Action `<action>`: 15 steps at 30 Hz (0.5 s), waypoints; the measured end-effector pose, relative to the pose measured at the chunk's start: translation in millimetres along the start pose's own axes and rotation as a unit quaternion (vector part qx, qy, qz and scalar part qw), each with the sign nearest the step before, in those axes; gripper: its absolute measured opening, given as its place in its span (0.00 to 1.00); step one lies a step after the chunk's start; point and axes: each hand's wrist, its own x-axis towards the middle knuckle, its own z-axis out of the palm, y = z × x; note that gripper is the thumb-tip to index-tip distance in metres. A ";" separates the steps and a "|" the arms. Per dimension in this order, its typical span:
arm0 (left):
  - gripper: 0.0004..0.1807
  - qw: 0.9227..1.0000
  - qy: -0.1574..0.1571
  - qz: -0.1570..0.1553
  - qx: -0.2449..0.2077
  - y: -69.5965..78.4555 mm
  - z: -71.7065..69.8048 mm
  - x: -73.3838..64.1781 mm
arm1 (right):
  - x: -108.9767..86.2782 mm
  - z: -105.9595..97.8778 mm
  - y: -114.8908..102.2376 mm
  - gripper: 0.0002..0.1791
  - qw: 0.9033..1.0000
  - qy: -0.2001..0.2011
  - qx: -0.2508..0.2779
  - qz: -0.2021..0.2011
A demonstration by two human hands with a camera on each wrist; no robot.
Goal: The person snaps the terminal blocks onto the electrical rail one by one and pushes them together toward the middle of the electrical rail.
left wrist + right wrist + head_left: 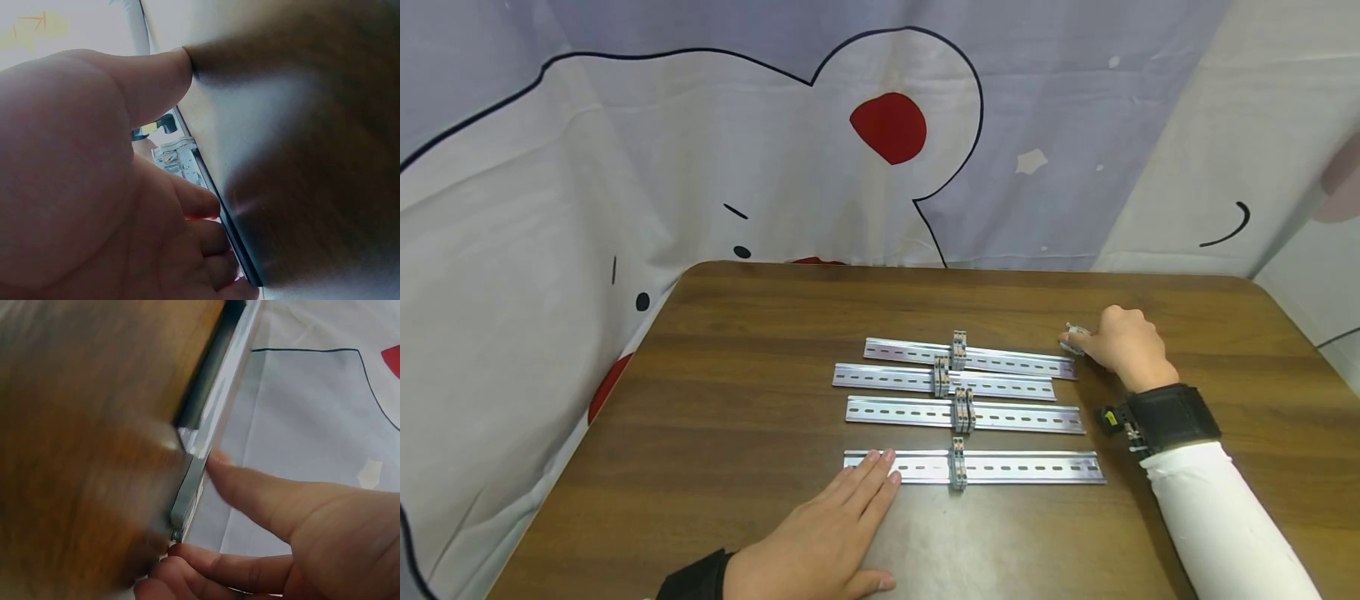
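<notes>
My left hand lies with straight fingers across the left end of the nearest slotted metal DIN rail. In the left wrist view its fingertips touch that rail's edge. A narrow terminal block stands on this rail near its middle. Off to the right, at the far rail's end, my right hand pinches a small grey terminal block. The right wrist view shows this terminal block between thumb and fingers, low over the tabletop; whether it touches the wood I cannot tell.
Behind the nearest rail lie three more DIN rails, roughly parallel, each bearing terminal blocks near the middle. They lie on a brown wooden table. A printed curtain hangs along its back and left edges.
</notes>
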 end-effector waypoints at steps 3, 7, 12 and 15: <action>0.48 1.000 0.002 0.000 0.002 0.0 0.2 -0.4 | 1.3 -1.7 0.7 0.29 1.000 -0.006 0.004 -0.010; 0.48 1.000 0.020 0.006 0.021 0.4 0.6 -1.5 | 2.4 -6.5 7.3 0.23 1.000 -0.012 0.008 -0.019; 0.48 1.000 0.019 0.006 0.022 0.2 0.9 -1.5 | 3.5 -11.4 15.0 0.15 0.999 -0.024 0.013 -0.016; 0.48 1.000 0.005 0.001 0.012 0.0 0.9 -1.3 | 4.6 -13.5 16.2 0.17 0.999 -0.035 0.014 -0.021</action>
